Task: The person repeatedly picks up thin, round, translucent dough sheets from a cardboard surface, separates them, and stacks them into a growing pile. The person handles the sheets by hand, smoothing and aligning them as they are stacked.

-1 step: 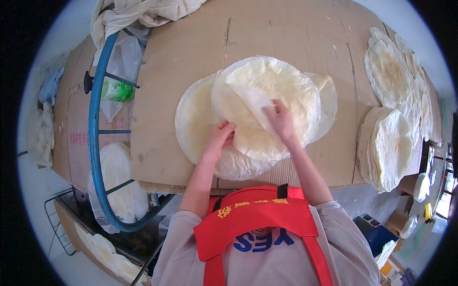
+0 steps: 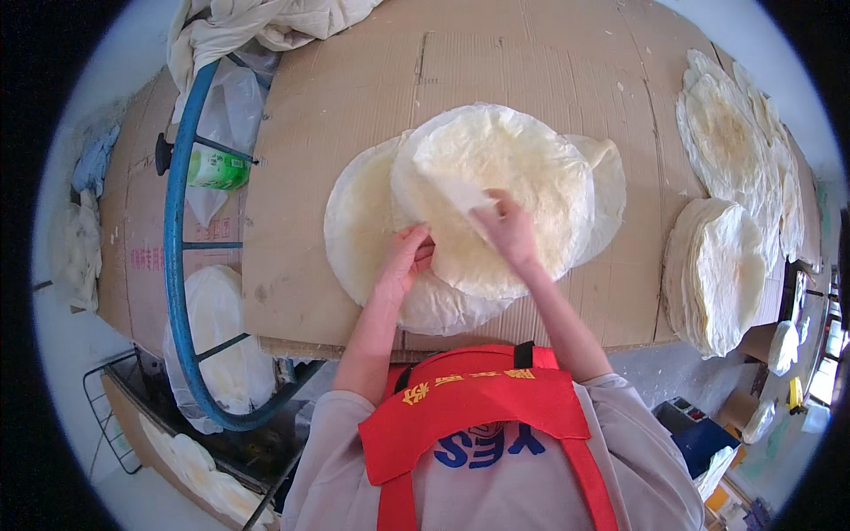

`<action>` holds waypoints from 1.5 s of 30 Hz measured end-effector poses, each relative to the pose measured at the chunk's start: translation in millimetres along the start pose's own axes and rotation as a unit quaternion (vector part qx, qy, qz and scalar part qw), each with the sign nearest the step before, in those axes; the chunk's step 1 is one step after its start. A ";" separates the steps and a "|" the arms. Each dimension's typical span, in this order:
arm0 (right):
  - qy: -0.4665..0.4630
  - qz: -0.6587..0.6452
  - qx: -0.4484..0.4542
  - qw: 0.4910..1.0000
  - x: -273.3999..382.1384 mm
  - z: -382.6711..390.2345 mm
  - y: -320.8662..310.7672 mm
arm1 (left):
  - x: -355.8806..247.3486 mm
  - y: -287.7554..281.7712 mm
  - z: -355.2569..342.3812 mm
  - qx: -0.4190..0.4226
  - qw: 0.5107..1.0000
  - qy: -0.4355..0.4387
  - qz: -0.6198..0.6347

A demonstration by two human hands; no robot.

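Note:
Large, thin, pale round flatbread sheets (image 2: pixel 522 159) lie overlapping on the cardboard-covered table, one beneath (image 2: pixel 359 195) reaching out to the left and another behind to the right. My left hand (image 2: pixel 409 255) has its fingers curled on the lower-left edge of the top sheet, gripping it. My right hand (image 2: pixel 503 228) pinches a thin, lifted flap (image 2: pixel 452 190) over the middle of that sheet, the flap slanting up toward the upper left.
A thick stack of sheets (image 2: pixel 717 274) and looser sheets (image 2: pixel 722 124) sit at the right. Left of the cardboard (image 2: pixel 345 80) stand a blue metal frame (image 2: pixel 180 195), a green package (image 2: pixel 220 169), white cloth (image 2: pixel 230 22) and a bagged pale bundle (image 2: pixel 226 327).
My right hand has shifted slightly left, carrying the lifted flap with it; the flap now looks narrower. My left hand stays at the sheet's edge.

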State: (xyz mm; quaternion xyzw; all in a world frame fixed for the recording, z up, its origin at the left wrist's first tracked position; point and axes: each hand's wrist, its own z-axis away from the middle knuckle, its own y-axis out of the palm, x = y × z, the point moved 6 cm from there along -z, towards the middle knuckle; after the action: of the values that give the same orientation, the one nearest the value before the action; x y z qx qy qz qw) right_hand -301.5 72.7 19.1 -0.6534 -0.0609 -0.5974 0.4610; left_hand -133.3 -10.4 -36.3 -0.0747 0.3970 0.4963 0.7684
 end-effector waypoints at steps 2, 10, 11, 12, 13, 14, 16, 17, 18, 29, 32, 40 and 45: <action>-0.053 0.077 0.052 0.994 4.9 5.2 18.8 | -1.8 1.3 -3.8 -0.027 0.996 -0.013 0.085; -0.052 0.098 -0.188 0.976 64.3 -93.1 -209.3 | -6.7 -13.7 -13.0 -0.129 0.985 0.076 -0.080; -0.065 0.125 -0.198 0.970 97.1 -92.0 -234.8 | -3.8 -13.8 -14.0 -0.110 0.990 0.065 -0.065; -0.132 0.082 -0.212 0.965 120.8 -87.5 -247.4 | -1.4 -14.7 -16.5 -0.088 0.993 0.055 -0.050; -0.148 0.122 -0.190 0.963 142.8 -84.5 -251.9 | 1.5 -15.0 -17.8 -0.069 0.996 0.044 -0.036; -0.164 0.143 -0.178 0.960 151.9 -81.1 -244.0 | 2.7 -13.9 -14.2 -0.063 0.997 0.037 -0.029; -0.197 0.187 -0.154 0.950 172.6 -70.0 -216.6 | 1.9 -9.4 -3.8 -0.051 0.998 0.024 -0.014; -0.180 0.267 -0.143 0.936 170.3 -67.7 -198.2 | 1.2 -9.8 -1.4 -0.047 0.998 0.021 -0.020; -0.237 0.246 -0.138 0.930 163.2 -56.7 -171.6 | 0.7 -10.8 0.7 -0.044 0.999 0.019 -0.026; -0.325 0.252 0.087 0.907 24.4 71.9 58.9 | -1.4 -5.0 5.7 0.022 0.997 0.039 -0.055; -0.323 0.199 0.077 0.922 29.5 68.4 59.2 | 3.3 -6.0 2.3 0.031 0.999 0.036 -0.003; -0.137 0.165 0.183 0.959 39.7 23.3 86.1 | 3.3 -5.0 3.6 0.104 0.985 0.095 -0.096; -0.250 0.173 0.025 0.952 60.2 20.9 84.1 | -5.1 4.7 12.6 0.110 0.952 0.112 -0.265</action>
State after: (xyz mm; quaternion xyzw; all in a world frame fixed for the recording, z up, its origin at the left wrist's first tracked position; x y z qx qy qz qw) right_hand -216.6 10.7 27.9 -0.7707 -0.0749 -0.3246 0.5432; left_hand -131.4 -5.2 -23.0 -0.1473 0.4982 0.2171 0.8264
